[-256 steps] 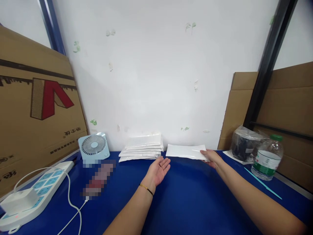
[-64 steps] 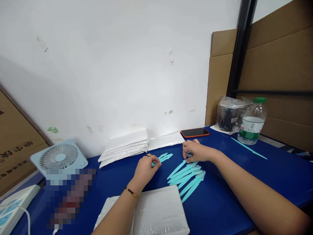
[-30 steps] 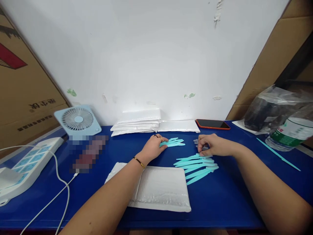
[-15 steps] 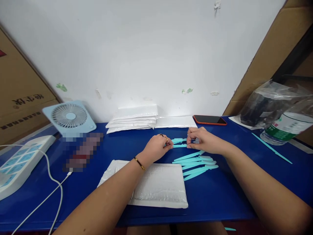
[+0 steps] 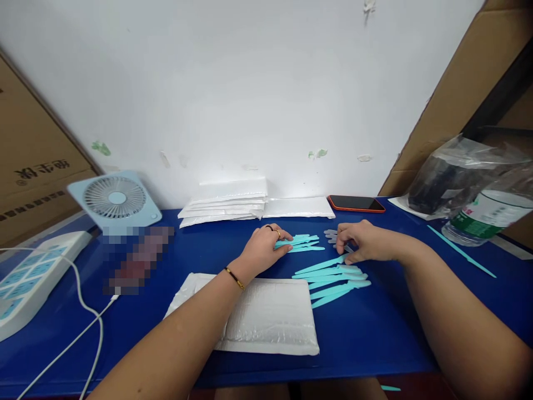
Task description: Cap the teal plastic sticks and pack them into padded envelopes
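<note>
Loosely bent left fingers (image 5: 285, 235) touching turquoise sticks (image 5: 307, 242), right fingers (image 5: 343, 236) curled at another stick (image 5: 318, 268), both grips unclear.

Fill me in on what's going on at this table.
Someone's bare hands are handling slim turquoise razor-like tools on a blue table. The left hand covers the ends of a small bunch. The right hand is at the end of the farthest tool in a nearer, fanned-out group, beside some clear plastic pieces. One white bubble mailer lies in front; a stack of white mailers sits by the wall.
</note>
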`<action>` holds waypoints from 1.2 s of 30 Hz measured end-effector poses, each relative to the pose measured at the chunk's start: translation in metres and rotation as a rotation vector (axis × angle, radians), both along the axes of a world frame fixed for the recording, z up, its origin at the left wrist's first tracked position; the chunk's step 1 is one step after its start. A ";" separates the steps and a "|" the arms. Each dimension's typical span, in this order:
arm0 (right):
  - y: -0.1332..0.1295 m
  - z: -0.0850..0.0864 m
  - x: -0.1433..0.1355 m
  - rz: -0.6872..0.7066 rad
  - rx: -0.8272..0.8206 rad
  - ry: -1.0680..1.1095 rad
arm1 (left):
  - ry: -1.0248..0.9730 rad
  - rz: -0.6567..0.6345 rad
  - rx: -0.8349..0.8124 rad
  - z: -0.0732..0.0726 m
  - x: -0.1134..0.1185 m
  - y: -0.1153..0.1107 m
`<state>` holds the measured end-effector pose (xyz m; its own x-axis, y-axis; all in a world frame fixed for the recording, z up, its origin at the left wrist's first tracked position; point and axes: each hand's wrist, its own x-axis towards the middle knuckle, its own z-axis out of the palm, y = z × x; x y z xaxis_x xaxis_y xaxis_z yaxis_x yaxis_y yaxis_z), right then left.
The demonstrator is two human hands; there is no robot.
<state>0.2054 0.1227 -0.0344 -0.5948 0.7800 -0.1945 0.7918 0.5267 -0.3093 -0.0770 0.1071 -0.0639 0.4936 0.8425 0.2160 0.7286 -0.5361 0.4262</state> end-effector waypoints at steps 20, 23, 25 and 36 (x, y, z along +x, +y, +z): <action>0.004 -0.001 -0.007 -0.051 0.225 0.057 | 0.039 0.022 0.062 0.002 0.001 -0.002; 0.004 0.005 0.001 -0.108 0.221 0.063 | 0.046 0.061 0.012 0.001 -0.003 0.000; -0.001 0.010 0.002 -0.094 0.158 0.120 | 0.051 0.068 0.012 0.001 -0.004 -0.001; -0.014 -0.004 -0.010 0.058 -0.068 0.107 | 0.018 0.035 0.020 -0.003 -0.004 -0.005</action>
